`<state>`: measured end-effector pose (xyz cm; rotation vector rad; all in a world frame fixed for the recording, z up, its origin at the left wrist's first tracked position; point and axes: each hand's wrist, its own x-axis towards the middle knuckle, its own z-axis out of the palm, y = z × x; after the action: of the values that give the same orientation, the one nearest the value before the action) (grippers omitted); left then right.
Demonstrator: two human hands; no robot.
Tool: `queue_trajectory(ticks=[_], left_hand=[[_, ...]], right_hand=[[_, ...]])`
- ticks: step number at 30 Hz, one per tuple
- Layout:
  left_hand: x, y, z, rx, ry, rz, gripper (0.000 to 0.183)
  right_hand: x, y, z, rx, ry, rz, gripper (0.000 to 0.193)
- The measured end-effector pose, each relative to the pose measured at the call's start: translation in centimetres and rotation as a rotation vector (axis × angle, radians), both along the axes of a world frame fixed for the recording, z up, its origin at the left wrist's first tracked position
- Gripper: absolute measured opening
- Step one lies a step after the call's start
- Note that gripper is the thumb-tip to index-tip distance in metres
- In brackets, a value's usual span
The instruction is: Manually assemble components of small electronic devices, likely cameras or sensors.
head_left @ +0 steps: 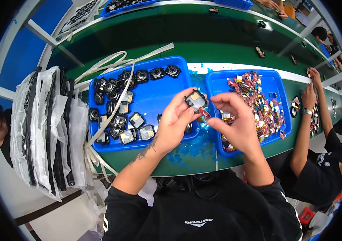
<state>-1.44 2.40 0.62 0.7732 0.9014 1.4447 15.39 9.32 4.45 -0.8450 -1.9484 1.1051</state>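
My left hand [175, 122] is closed around a dark, squarish smartwatch case [196, 101], its back with a grey and tan inside turned up. A small red part [203, 113] hangs at the case's lower edge, beside my left thumb. My right hand [237, 120] is just right of the case, thumb and fingers curved and apart, with nothing visible between them. To the left, a blue tray [159, 98] holds several black watch cases [119, 120], some face up, some with the grey inside showing. Under and beyond my right hand, another blue tray [281, 86] contains a heap of small red, yellow and white parts [259, 104].
Blue film scraps [191, 150] litter the green bench between the trays. Pale straps [119, 102] cross the left tray. Wrapped black racks [44, 128] stand at far left. A green belt [139, 28] carries scattered parts. Another person's arms [304, 116] reach in at right.
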Motion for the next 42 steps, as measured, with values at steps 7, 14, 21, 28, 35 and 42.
queue_trajectory(ticks=[7,14,21,28,35,42], left_hand=[[-0.1,0.2,-0.2,0.169,0.283,0.019,0.031],[0.0,-0.4,0.7,0.286,0.811,0.212,0.026],[-0.4,-0.5,1.3,0.278,0.799,0.175,0.018],[-0.4,-0.4,0.2,-0.142,-0.005,-0.148,0.016],[-0.6,-0.1,-0.3,-0.041,0.133,-0.105,0.022],[-0.6,0.0,0.3,0.076,0.075,-0.191,0.036]], right_hand=[[0.2,-0.5,-0.7,-0.33,0.177,0.014,0.022],[0.6,-0.4,0.0,-0.563,0.231,0.141,0.02],[0.9,0.3,-0.2,-0.444,0.201,0.12,0.011],[1.1,-0.5,-0.4,-0.472,0.209,0.172,0.016],[0.4,-0.6,-0.1,-0.218,0.025,0.049,0.023],[1.0,0.8,-0.5,-0.241,0.052,0.099,0.03]])
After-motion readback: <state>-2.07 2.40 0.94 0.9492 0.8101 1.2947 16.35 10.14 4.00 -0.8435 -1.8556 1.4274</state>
